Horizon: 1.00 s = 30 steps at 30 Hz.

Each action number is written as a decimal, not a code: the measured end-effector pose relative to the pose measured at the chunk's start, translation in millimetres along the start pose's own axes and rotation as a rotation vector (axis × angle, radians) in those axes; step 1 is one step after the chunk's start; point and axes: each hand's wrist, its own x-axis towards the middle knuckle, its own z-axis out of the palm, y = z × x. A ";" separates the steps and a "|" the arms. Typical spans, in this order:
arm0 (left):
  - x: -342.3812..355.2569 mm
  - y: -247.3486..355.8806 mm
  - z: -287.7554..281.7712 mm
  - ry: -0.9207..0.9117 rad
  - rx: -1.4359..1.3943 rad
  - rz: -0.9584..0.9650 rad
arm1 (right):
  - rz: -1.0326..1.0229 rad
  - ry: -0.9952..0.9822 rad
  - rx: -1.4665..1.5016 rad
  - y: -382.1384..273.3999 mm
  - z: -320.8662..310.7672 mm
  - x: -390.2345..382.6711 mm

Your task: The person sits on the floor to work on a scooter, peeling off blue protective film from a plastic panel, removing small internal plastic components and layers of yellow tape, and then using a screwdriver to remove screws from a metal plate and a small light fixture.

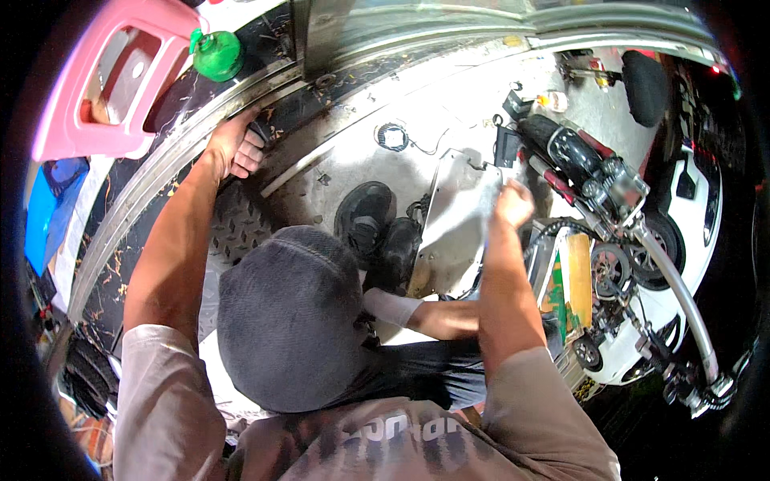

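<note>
My left hand (233,148) reaches up and to the left, its fingers curled over the edge of a curved metal rail (144,192) set in the floor. My right hand (513,204) is closed in a fist at the upper right edge of a bent grey metal panel (457,224) standing on the concrete floor. Motion blur hides what lies under its fingers. A dark cap (289,321) fills the middle of the view. Below the panel another forearm with a white cuff (425,314) crosses toward my right arm.
A pair of black shoes (365,218) stands beside the panel. A stripped motorcycle (577,160) with a chrome pipe (682,297) and white bodywork (690,208) fills the right. A pink plastic stool (104,80) and a green bottle (216,53) are at the upper left.
</note>
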 end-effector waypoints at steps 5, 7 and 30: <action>-3.2 -0.1 2.8 0.060 -0.032 0.008 | -0.115 -0.643 -0.437 -71.0 196.0 -57.2; -4.5 0.0 4.1 0.097 -0.021 0.009 | -0.280 -0.749 -0.581 -93.9 242.6 -61.2; -16.6 4.8 4.0 0.090 -0.043 0.020 | -0.504 -0.815 -0.777 -102.1 276.0 -137.3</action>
